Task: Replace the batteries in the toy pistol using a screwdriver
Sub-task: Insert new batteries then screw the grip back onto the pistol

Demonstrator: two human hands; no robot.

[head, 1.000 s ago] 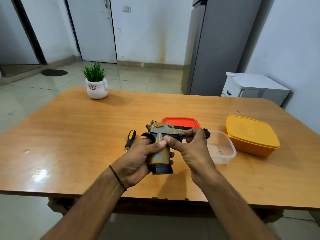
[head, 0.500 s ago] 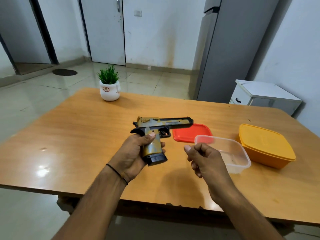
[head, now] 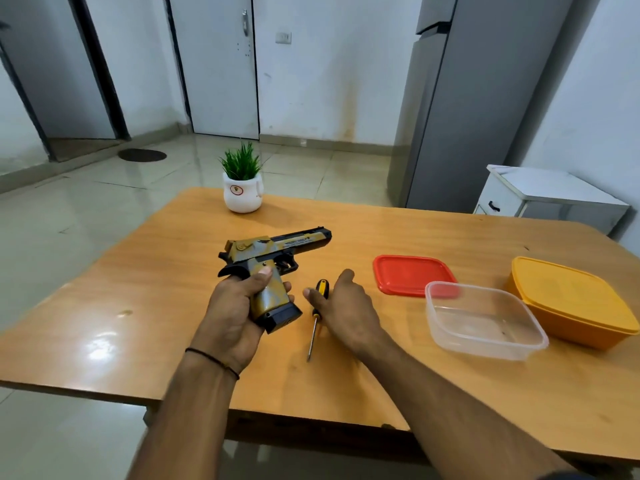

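My left hand (head: pixel 235 306) grips the toy pistol (head: pixel 277 247) by its yellow-and-black handle, just above the wooden table (head: pixel 138 306). The barrel points away to the right and the black base of the handle faces me. A screwdriver (head: pixel 313 336) with a yellow-and-black handle lies on the table right of the pistol, its tip towards me. My right hand (head: pixel 349 306) is spread over the screwdriver's handle, thumb on one side and fingers on the other, not closed round it. No batteries are in view.
A red lid (head: pixel 412 273) lies flat to the right. In front of it stands a clear plastic container (head: pixel 433 306) with nothing visible in it, next to a closed yellow box (head: pixel 568 299). A small potted plant (head: pixel 242 188) is at the far edge.
My right hand let go of the pistol's barrel, swung out to the right, then came down over the screwdriver. My left hand kept the pistol and tilted it slightly.
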